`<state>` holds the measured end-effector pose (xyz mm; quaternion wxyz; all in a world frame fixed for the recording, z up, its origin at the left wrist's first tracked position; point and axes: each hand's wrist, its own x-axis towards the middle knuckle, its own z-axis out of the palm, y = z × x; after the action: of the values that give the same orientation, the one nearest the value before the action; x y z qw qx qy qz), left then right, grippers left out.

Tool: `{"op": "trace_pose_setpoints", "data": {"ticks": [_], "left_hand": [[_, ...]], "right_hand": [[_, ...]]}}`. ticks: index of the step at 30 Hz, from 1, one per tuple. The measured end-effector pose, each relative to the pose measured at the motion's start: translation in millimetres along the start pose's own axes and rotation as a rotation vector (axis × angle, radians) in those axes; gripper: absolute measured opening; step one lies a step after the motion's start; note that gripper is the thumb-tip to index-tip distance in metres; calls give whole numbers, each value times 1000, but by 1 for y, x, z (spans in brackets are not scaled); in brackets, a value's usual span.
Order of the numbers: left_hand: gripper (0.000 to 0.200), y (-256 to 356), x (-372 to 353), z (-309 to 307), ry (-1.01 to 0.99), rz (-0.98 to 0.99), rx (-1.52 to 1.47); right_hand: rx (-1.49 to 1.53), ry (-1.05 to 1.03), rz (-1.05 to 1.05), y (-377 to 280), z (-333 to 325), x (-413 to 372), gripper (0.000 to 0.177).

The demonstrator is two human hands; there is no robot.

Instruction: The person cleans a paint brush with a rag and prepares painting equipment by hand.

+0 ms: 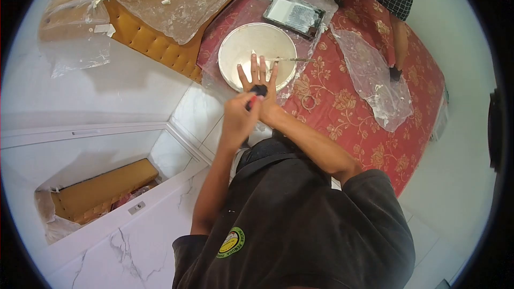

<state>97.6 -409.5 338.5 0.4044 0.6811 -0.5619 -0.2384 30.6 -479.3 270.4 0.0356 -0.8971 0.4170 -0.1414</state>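
1. Dark shirt fills the lower part of the view, nearest the camera, with both bare arms reaching forward from it.
2. Left hand is closed around a small dark item with a red part; motion blur hides just what it is.
3. Right hand is spread wide, back upward, fingers pointing away from the body; no held thing shows.
4. Key relation: the dark item lies just beyond the left fist, up and to its right, over the back of the right hand. Its long axis seems to follow that slant, though I cannot tell firmly.
5. Straight ahead is a round white bucket, nearer the right hand, whose fingers overlap it in view; touching or above, I cannot tell.
6. A thin stick crosses the bucket's right rim.
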Motion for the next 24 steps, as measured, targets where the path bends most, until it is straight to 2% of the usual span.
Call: {"op": "trace_pose_setpoints", "data": {"ticks": [2,5,7,8,11,13,15,16,17,19,20,21,23,24], "left_hand": [[16,13,-12,14,90,43,-8],[16,-16,4,16,220,-9,155],[17,-27,15,10,280,-19,146],[16,-28,17,8,220,0,130],[16,-26,7,6,103,56,81],[17,-26,-6,8,-2,30,167],[18,-24,-20,5,-18,49,134],[19,-20,-30,3,-51,-11,115],[19,-17,-35,0,-84,-72,99],[19,-9,-38,-13,-129,-119,51],[18,-8,-40,-18,-175,-164,-5],[18,-12,-39,-22,-174,-169,-7],[18,-22,-25,-33,-2,-359,17],[18,-28,-19,-34,143,-318,4]], "right_hand": [[-132,-90,50,1,10,-1,66],[21,-2,28,-4,9,-9,66],[-20,-74,16,-13,-10,-8,67],[-63,-147,7,-15,-17,-9,68],[-97,-198,1,-11,-9,-11,68],[-84,-200,7,-14,4,-19,67],[-104,-238,-18,-19,21,-31,75],[-266,-247,1,-22,24,-34,73],[-264,-250,-1,-20,30,-33,73],[-127,-122,52,-16,40,-31,72],[153,-140,71,-16,17,-27,72],[153,-146,68,-17,11,-26,72],[-86,-169,14,-18,6,-22,72],[-75,-145,-8,-21,8,-23,69]]}}
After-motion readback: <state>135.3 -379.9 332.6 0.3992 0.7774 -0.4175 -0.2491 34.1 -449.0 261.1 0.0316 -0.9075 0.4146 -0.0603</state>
